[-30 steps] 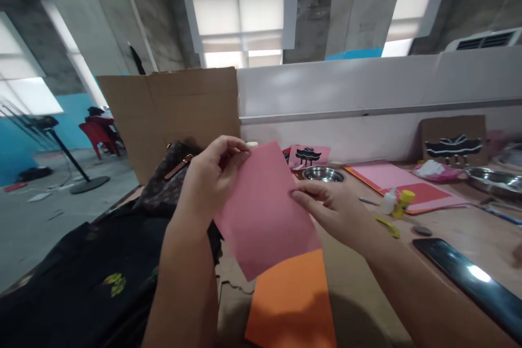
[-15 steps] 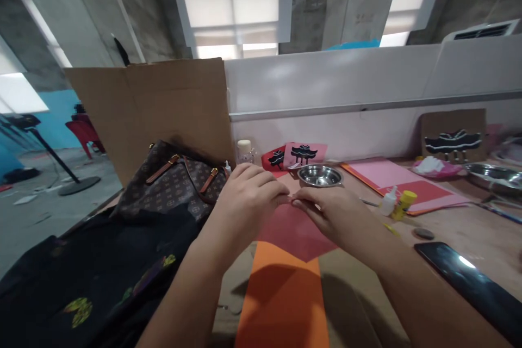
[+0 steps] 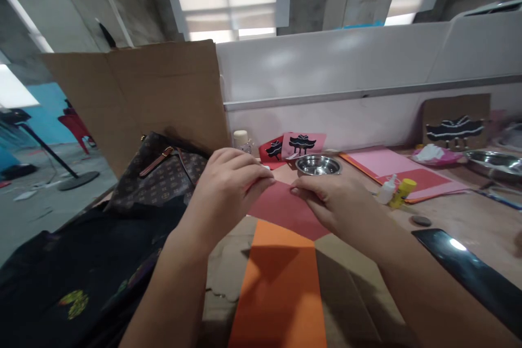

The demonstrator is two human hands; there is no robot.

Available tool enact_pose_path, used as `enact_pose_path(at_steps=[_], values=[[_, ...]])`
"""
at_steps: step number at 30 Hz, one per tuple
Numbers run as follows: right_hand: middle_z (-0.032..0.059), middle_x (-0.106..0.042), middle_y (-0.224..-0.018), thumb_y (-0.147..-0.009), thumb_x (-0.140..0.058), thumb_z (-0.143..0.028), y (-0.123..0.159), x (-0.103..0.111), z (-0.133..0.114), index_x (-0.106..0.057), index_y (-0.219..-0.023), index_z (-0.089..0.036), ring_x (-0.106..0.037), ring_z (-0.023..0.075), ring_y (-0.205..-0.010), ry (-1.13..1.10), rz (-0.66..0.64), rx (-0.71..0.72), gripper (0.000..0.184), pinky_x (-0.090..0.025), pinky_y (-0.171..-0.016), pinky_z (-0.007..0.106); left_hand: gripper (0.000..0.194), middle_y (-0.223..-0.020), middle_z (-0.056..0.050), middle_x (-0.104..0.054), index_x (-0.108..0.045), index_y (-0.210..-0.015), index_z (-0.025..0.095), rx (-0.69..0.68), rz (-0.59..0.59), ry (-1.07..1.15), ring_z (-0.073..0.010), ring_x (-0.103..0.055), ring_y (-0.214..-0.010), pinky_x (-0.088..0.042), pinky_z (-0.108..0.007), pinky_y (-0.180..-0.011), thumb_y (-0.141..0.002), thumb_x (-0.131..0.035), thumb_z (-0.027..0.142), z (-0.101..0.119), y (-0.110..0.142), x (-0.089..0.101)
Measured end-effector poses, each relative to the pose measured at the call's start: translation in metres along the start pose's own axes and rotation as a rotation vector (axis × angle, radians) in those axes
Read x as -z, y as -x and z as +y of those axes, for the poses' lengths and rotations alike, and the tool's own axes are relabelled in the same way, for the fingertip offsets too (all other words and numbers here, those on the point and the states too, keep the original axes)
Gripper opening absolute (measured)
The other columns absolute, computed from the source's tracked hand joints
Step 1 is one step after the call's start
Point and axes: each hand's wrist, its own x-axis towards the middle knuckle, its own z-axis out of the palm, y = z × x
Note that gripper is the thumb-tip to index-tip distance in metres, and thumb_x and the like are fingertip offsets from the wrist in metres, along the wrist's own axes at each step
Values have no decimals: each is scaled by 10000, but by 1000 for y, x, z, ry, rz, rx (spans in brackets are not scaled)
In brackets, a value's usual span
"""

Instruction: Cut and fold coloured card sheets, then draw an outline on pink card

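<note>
A sheet of pinkish-red paper is held up between my two hands. My left hand pinches its upper left edge, the thumb and fingers closed. With thumb and fingers pressed together, my right hand grips the upper right edge. A small whitish spot shows by the left fingertips; what it is I cannot tell. Below the held sheet lies a long orange paper, on a piece of brown cardboard. Just beyond my hands stands a shiny metal bowl.
To the left lie a patterned handbag and dark cloth. On the right are a white glue bottle, a yellow glue stick, a stone, a phone and stacked coloured paper. Pavilion cutouts lean behind.
My hands have moved apart along the paper's upper edge, from almost touching to a clear gap. More of the sheet shows between them. The view has tilted slightly downward.
</note>
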Motion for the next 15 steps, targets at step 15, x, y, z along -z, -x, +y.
enact_pose_path(at_steps=[15], values=[[-8,-700,-758,-979,-501,-309,-1,4,5,-681,-827,-210,-548,171,-678,96,60,-107,256,-315,-619,288,349,-1066,-32,-728,-675,-1158,218,363,0,346,-199,-660,-968,-475,-261,-812,-880,-656,428,-3,3,-5]])
